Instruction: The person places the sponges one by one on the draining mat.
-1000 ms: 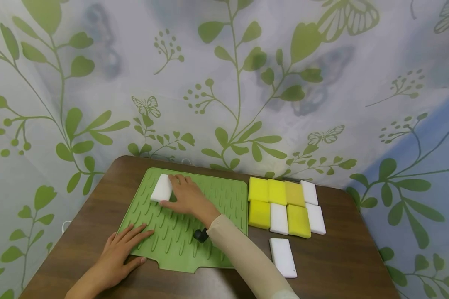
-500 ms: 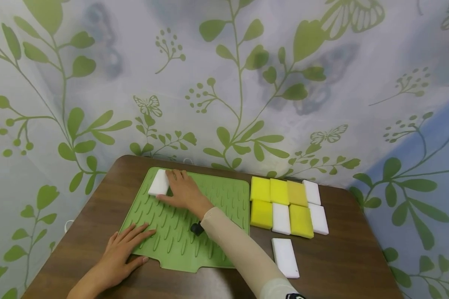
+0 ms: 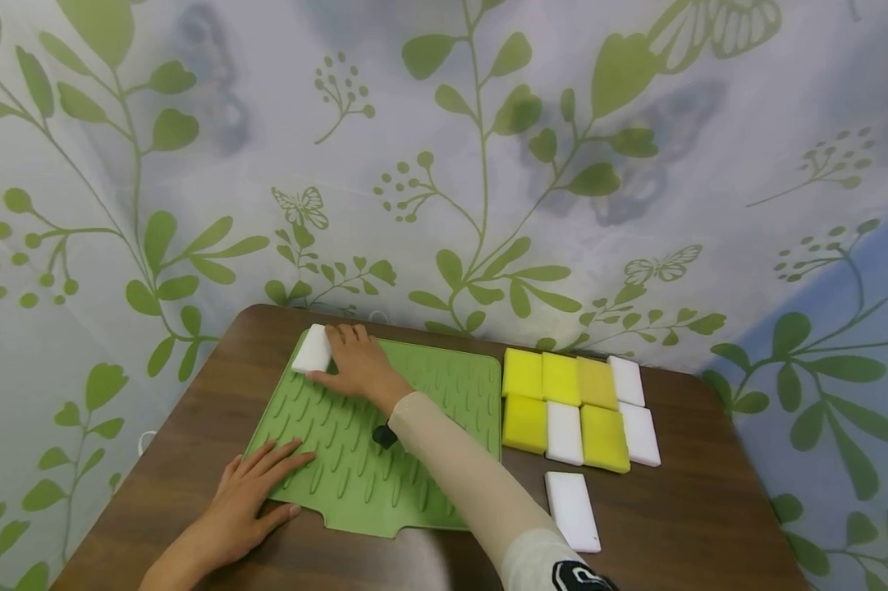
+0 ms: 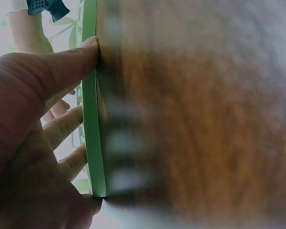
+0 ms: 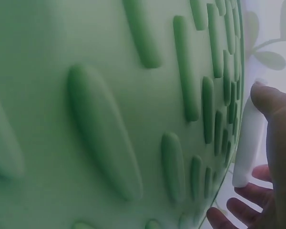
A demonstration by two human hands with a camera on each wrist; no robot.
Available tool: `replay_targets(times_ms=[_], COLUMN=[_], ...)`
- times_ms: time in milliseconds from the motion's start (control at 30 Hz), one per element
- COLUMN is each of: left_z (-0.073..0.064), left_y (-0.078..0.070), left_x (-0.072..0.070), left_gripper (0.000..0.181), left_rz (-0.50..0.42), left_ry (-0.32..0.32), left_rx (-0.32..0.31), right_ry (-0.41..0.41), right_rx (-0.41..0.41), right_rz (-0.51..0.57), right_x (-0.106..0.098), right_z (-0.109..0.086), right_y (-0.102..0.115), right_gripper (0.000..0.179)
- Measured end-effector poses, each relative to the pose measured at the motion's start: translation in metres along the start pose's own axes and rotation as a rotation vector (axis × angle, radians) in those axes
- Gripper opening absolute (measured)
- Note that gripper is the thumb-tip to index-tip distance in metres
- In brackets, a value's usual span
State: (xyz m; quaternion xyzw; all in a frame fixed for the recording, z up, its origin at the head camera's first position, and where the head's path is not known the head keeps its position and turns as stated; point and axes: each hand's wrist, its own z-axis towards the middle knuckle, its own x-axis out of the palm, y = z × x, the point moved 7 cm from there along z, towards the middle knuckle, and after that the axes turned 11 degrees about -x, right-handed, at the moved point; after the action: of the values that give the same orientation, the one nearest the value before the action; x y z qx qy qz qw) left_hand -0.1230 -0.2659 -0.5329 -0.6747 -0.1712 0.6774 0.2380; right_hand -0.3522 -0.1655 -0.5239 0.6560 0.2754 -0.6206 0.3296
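A white sponge [image 3: 312,350] lies at the far left corner of a green ribbed mat [image 3: 444,394]. My right hand [image 3: 359,365] holds it from the right side. In the right wrist view, the thumb is at one end of the sponge [image 5: 249,143] and the fingers are at the other. My left hand [image 3: 240,501] rests with spread fingers on the mat's near left corner. Seen from the left wrist, its thumb touches the edge of the mat [image 4: 93,129] and the other fingers reach over the ribbed side.
Right of the mat, yellow sponges [image 3: 524,373] and white sponges [image 3: 565,432] lie in two rows on the brown wooden table [image 3: 680,492]. A separate white sponge [image 3: 573,510] lies nearer the front. A leaf-patterned curtain [image 3: 414,164] hangs behind.
My right hand has slid the white sponge away from me and slightly left, to the mat's far left corner. My left hand has kept its place on the mat.
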Motion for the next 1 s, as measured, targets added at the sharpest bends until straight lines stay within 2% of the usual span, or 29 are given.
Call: replay_targets(times_ms=[267, 500, 1000], left_z=[0.001, 0.002, -0.001], left_y=[-0.001, 0.000, -0.002], left_x=[-0.001, 0.002, 0.001], left_gripper=[0.075, 0.076, 0.076], left_rz=[0.003, 0.027, 0.003], left_ry=[-0.004, 0.006, 0.001], left_rx=[0.006, 0.004, -0.002], right_ry=[0.004, 0.019, 0.005], right_rx=[-0.015, 0.008, -0.003], right_rz=[-0.001, -0.010, 0.005], right_x=[0.002, 0.007, 0.015], right_z=[0.003, 0.005, 0.005], right_y=[0.001, -0.002, 0.003], right_gripper=[0.096, 0.098, 0.097])
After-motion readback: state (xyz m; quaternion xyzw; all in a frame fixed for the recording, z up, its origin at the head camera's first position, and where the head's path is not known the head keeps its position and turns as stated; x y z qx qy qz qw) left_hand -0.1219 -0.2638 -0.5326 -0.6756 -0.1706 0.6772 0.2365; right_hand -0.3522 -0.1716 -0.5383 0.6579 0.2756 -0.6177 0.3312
